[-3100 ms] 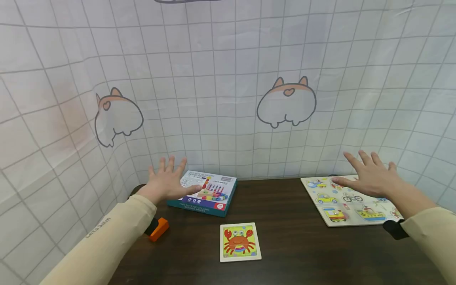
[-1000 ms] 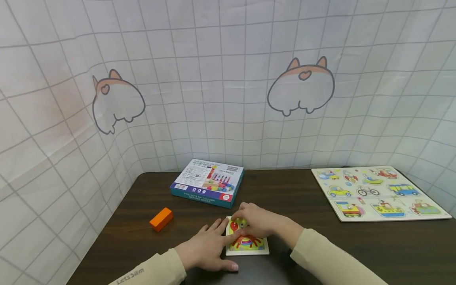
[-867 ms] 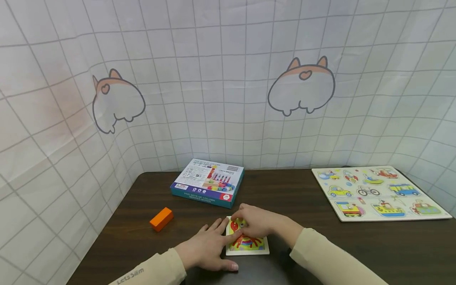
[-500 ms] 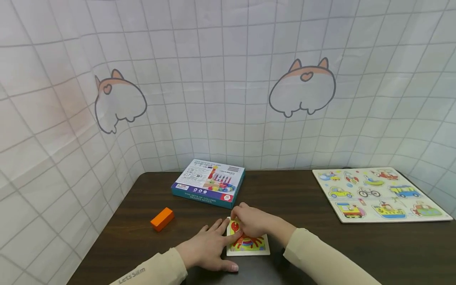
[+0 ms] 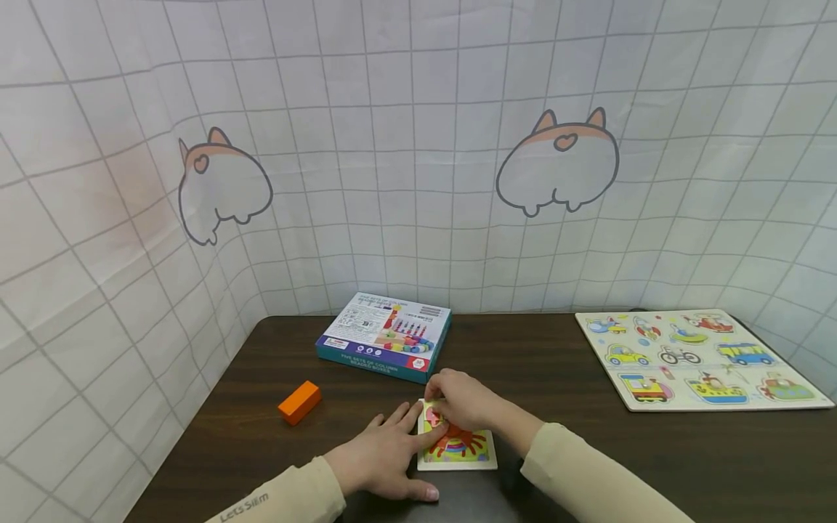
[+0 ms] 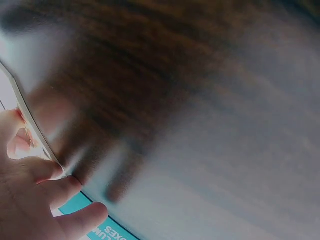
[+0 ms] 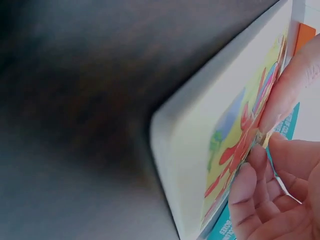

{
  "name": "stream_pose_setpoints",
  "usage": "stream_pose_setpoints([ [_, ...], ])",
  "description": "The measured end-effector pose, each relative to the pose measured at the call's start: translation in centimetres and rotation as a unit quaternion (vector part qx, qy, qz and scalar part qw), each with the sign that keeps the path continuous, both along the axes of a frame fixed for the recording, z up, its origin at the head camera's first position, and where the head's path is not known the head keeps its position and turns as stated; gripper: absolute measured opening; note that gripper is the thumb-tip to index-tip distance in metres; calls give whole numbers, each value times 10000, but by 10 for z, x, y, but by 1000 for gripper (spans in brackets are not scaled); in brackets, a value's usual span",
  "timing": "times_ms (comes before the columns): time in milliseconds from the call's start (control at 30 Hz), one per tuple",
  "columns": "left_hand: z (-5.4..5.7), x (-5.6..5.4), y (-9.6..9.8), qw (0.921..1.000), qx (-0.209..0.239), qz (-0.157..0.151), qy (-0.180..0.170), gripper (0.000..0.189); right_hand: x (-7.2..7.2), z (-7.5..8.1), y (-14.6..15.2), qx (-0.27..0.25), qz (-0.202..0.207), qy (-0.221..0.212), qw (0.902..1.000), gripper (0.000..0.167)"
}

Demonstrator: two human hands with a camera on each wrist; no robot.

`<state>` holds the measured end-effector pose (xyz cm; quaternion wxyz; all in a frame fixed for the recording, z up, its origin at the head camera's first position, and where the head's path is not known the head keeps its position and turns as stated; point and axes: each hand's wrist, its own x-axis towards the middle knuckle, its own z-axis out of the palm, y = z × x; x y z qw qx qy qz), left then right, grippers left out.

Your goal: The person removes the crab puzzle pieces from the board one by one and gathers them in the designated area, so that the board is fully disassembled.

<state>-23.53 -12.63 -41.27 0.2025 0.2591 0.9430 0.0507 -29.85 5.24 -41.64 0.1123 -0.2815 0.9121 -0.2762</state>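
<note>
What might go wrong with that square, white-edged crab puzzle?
The square, white-edged crab puzzle might slide if the bare left hand touching it lifts away. The bare right hand, pinching at its upper part, might fumble a piece. That hand might bump the flat teal-and-white cardboard box nearby.

Dk brn tbl (image 5: 543,363), teal-sided box (image 5: 382,335), orng blk (image 5: 300,402), crab pzl (image 5: 459,444), vehicle pzl (image 5: 702,365)

1 crab bd (image 5: 480,449), 1 veh bd (image 5: 702,368), 1 box (image 5: 383,335), 1 blk (image 5: 300,402), 2 dog prints (image 5: 225,192) (image 5: 558,171).
</note>
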Motion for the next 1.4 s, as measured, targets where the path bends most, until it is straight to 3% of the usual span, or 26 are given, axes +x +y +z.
stream_pose_setpoints([
  [167, 1, 1, 0, 10000, 5, 14, -2, 84, -1, 0, -2, -58, 54, -66, 9999, 3],
  [400, -1, 0, 0, 10000, -43, -28, 34, 84, -1, -1, -4, -93, -81, -7, 9999, 16],
  [867, -6, -2, -3, 9999, -30, -123, 6, 87, -2, 7, 10, -515, 11, -318, 9982, 9],
  [1167, -6, -1, 0, 10000, -83, 23, -44, 88, -16, 13, 61, -652, -425, -65, 9969, 10],
  [1400, -5, 1, 0, 9999, -104, 66, 74, 87, -16, 9, 108, -318, -712, -169, 9968, 7],
])
